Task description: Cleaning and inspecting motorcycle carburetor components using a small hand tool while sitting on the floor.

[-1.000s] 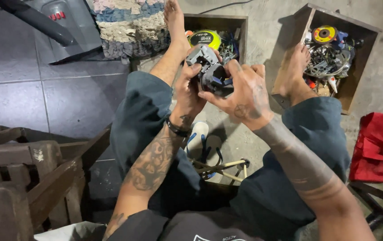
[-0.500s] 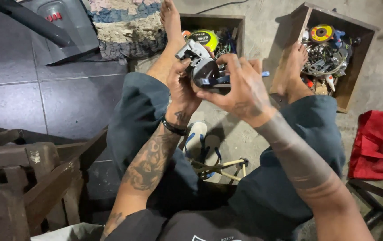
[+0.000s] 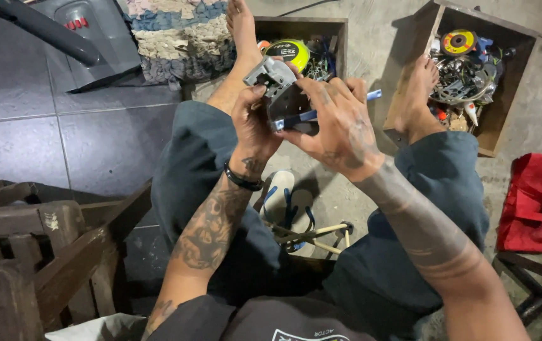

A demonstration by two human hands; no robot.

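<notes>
1. Grey metal and dark casing: that's the small machine part (image 3: 282,95) I've got up in front of me, over my knees, between my two bare feet.
2. My left hand (image 3: 253,126) is wrapped round its left side, grip closed on it, thumb up against the grey top piece.
3. My right hand (image 3: 337,123) covers it from the right, fingers curled over, and a blue-handled tool (image 3: 321,112) lies pinched across under those fingers, its tip poking out to the right.
4. So both hands clamp that part; the right has the tool too.
5. Beyond my left foot, a wooden box (image 3: 337,31) on the floor with a yellow-green round thing inside.
6. By my right foot, a second wooden box (image 3: 523,57), crammed with metal bits and a yellow disc.
7. Down between my legs, a white-and-blue sandal (image 3: 283,202) on the concrete.
8. Red cloth (image 3: 539,202) far right, wooden chair (image 3: 37,252) lower left, woven rug (image 3: 176,35) up top.
</notes>
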